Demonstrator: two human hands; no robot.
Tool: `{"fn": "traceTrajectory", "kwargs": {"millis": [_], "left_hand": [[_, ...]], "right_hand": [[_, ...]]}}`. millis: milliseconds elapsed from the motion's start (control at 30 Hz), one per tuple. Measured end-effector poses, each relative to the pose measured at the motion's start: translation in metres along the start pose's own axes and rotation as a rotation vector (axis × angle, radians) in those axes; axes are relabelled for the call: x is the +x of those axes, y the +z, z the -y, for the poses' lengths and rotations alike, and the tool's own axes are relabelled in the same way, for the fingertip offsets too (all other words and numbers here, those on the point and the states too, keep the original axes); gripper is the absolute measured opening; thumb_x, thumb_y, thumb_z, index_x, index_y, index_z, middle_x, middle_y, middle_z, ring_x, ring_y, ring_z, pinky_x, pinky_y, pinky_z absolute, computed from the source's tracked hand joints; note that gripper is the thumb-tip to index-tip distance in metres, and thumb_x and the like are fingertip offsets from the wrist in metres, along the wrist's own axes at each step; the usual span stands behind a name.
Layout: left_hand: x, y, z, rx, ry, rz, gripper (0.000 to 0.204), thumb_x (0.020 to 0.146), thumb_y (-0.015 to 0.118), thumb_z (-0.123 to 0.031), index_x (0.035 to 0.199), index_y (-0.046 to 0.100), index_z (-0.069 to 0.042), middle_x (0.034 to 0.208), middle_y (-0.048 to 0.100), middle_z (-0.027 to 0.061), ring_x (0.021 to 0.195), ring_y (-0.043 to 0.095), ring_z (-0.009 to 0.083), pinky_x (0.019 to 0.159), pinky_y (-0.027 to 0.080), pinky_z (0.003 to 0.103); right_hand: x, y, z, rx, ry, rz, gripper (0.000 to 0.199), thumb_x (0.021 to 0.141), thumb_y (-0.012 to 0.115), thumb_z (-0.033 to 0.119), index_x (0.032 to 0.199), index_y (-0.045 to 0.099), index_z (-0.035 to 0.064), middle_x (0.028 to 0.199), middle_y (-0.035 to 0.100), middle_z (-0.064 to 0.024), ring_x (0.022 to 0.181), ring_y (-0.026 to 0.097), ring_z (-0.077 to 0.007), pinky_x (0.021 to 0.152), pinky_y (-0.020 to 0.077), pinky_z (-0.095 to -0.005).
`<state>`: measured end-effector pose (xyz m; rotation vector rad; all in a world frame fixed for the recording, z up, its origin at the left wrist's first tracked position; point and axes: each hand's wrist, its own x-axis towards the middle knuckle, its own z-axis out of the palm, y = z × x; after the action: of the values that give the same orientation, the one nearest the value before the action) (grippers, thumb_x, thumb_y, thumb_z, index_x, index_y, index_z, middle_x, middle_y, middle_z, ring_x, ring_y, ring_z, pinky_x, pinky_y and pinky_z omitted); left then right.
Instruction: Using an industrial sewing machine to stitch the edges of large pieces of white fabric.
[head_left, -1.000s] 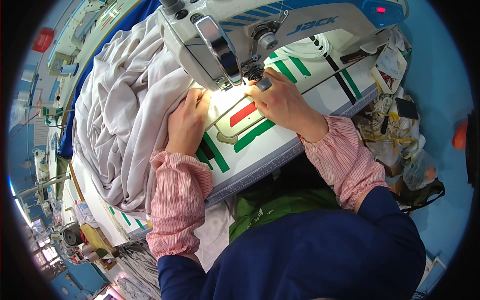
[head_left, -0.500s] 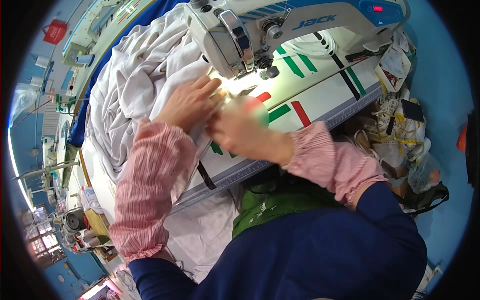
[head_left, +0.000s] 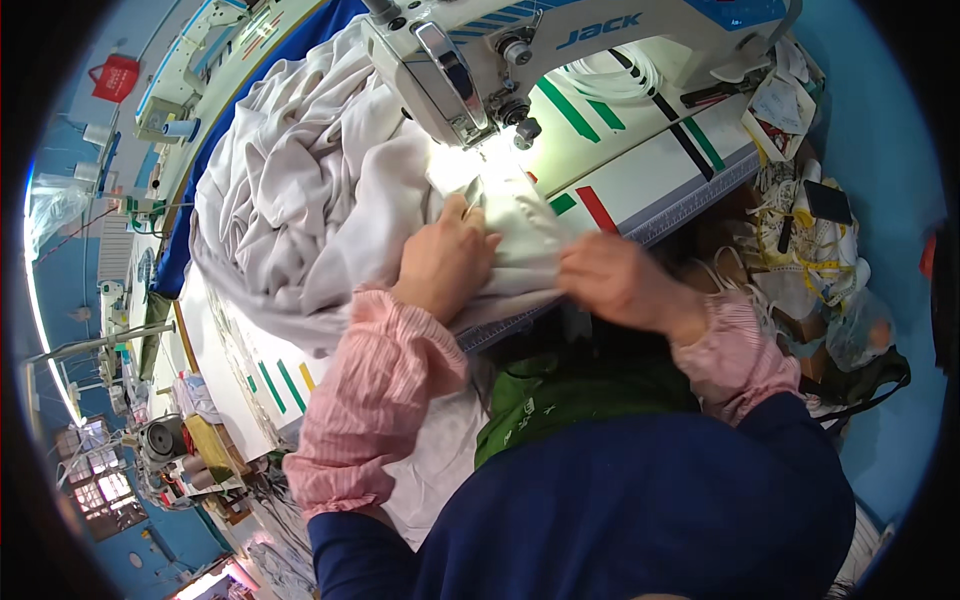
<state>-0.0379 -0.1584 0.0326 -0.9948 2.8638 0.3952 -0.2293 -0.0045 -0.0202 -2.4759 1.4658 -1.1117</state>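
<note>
A big heap of pale grey fabric [head_left: 300,200] lies on the white sewing table [head_left: 640,170], running under the head of a white and blue sewing machine [head_left: 500,50]. My left hand [head_left: 445,262] presses down on the fabric just in front of the needle and holds a small metal tool between its fingers. My right hand [head_left: 620,282] grips the fabric's near edge at the table's front rim, its fingers curled into the cloth. Both wrists wear pink striped cuffs over dark blue sleeves.
Green, red and black tape strips [head_left: 590,200] mark the table top. A cluttered holder with white cords and a dark phone [head_left: 815,215] hangs at the right. More sewing tables [head_left: 190,60] stretch away at the upper left. Green cloth [head_left: 560,400] lies on my lap.
Both hands have drawn back from the needle toward the table's front edge, pulling the fabric with them. My right hand has left the presser foot area and now grips the cloth's edge.
</note>
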Motion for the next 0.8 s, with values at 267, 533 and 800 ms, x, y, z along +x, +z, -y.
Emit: {"fn": "traceTrajectory", "kwargs": {"millis": [267,533,800], "left_hand": [[0.017,-0.004,0.006,0.062,-0.192,-0.114,0.054,0.09,0.061,-0.048,0.109,0.063,0.002,0.098,0.069,0.0218,0.084,0.068,0.0378,0.073,0.054,0.047],[0.022,0.005,0.01,0.124,-0.201,-0.173,0.061,0.087,0.062,-0.053,0.111,0.062,0.003,0.096,0.069,0.0213,0.081,0.068,0.0381,0.07,0.054,0.047],[0.004,0.002,0.017,0.105,-0.014,-0.371,0.038,0.084,0.072,-0.028,0.115,0.065,-0.008,0.105,0.062,0.0133,0.089,0.066,0.0303,0.071,0.053,0.041]], "right_hand": [[-0.005,-0.008,0.004,0.027,0.038,-0.007,0.022,0.069,0.071,0.002,0.09,0.065,0.0057,0.104,0.065,-0.0043,0.108,0.059,-0.0244,0.09,0.0493,-0.0392],[-0.007,-0.001,0.002,0.031,0.05,-0.016,0.021,0.07,0.072,0.006,0.09,0.065,0.0062,0.104,0.065,-0.0029,0.106,0.059,-0.0232,0.089,0.0481,-0.0382],[0.001,0.007,-0.001,0.038,0.064,-0.04,0.022,0.071,0.072,0.005,0.092,0.066,0.0066,0.103,0.065,-0.002,0.105,0.06,-0.0222,0.086,0.0479,-0.038]]}}
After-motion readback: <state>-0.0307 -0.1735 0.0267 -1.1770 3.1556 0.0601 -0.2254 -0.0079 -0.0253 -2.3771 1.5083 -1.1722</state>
